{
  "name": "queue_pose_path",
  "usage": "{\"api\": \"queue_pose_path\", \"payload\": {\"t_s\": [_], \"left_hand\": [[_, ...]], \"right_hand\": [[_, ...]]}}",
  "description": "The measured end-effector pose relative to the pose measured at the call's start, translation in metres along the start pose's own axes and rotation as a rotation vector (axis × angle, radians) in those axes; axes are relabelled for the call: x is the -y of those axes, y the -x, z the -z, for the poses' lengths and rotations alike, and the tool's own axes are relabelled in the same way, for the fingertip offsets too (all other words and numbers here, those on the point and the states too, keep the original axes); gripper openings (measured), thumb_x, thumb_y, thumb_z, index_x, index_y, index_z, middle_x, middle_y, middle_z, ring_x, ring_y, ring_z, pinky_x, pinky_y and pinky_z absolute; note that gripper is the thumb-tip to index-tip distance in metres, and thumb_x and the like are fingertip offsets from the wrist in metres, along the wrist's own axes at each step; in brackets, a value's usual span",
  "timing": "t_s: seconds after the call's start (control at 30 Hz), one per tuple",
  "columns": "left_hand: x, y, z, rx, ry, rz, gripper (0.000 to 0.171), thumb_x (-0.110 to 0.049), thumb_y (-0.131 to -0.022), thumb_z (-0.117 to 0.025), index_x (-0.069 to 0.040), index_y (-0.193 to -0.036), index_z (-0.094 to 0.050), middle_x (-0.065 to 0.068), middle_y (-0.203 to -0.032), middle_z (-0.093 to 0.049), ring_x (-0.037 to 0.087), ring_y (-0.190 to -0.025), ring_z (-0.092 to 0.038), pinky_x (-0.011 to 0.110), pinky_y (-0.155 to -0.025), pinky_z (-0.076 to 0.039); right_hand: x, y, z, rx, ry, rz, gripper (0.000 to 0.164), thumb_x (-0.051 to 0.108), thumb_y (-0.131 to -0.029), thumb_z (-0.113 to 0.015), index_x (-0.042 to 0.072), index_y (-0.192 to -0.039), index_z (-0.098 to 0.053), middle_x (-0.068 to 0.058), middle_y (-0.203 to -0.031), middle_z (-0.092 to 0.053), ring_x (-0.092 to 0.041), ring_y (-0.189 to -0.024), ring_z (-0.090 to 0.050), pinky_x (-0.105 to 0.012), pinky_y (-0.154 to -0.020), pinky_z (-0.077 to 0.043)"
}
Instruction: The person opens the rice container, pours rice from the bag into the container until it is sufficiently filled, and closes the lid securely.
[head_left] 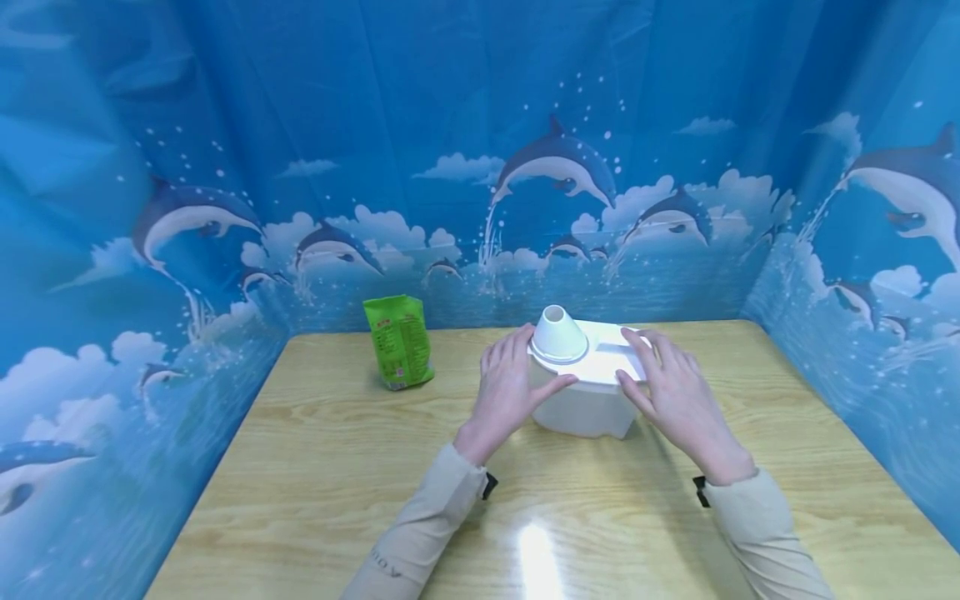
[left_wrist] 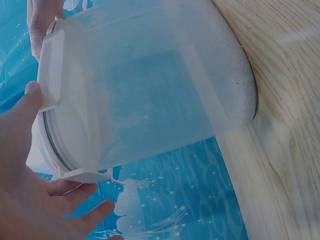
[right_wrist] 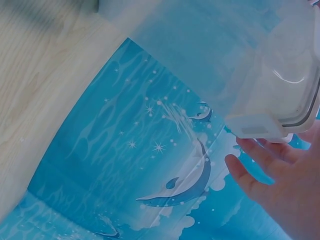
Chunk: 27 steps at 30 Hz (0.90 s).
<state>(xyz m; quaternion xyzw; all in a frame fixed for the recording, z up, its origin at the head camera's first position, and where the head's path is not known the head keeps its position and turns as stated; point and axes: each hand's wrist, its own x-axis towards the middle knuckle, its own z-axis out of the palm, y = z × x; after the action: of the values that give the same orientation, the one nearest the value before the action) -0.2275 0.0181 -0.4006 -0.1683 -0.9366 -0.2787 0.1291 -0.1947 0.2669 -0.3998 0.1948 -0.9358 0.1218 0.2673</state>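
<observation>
Here, both hands' straight fingers (head_left: 517, 354) seemingly on the white container (head_left: 581, 408) lid (funnel-topped).

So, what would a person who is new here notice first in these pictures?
Probably the translucent white plastic container at the middle of the light wooden table, with a white cone-shaped funnel on its lid. The left hand and right hand rest against its sides. A green foil packet stands to the left.

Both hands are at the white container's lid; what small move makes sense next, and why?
Probably press the lid down with both hands: the left hand and right hand lie with straight fingers on its edges, and the container stands on the table.
</observation>
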Motion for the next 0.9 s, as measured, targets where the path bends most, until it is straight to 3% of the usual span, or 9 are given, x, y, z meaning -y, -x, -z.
{"api": "queue_pose_path", "payload": {"t_s": [0.9], "left_hand": [[0.0067,0.0096,0.0039,-0.052,-0.004,-0.027,0.096,-0.07,-0.083,-0.067,-0.012,-0.153,-0.038,0.006,-0.154,-0.046,0.028,-0.144,-0.04,0.055,-0.121,-0.027]], "right_hand": [[0.009,-0.0003,-0.0029,0.026,-0.004,-0.007,0.062,0.034,-0.102,-0.058,0.01,-0.155,-0.036,-0.026,-0.14,-0.047,-0.047,-0.122,-0.052,-0.068,-0.098,-0.043]]}}
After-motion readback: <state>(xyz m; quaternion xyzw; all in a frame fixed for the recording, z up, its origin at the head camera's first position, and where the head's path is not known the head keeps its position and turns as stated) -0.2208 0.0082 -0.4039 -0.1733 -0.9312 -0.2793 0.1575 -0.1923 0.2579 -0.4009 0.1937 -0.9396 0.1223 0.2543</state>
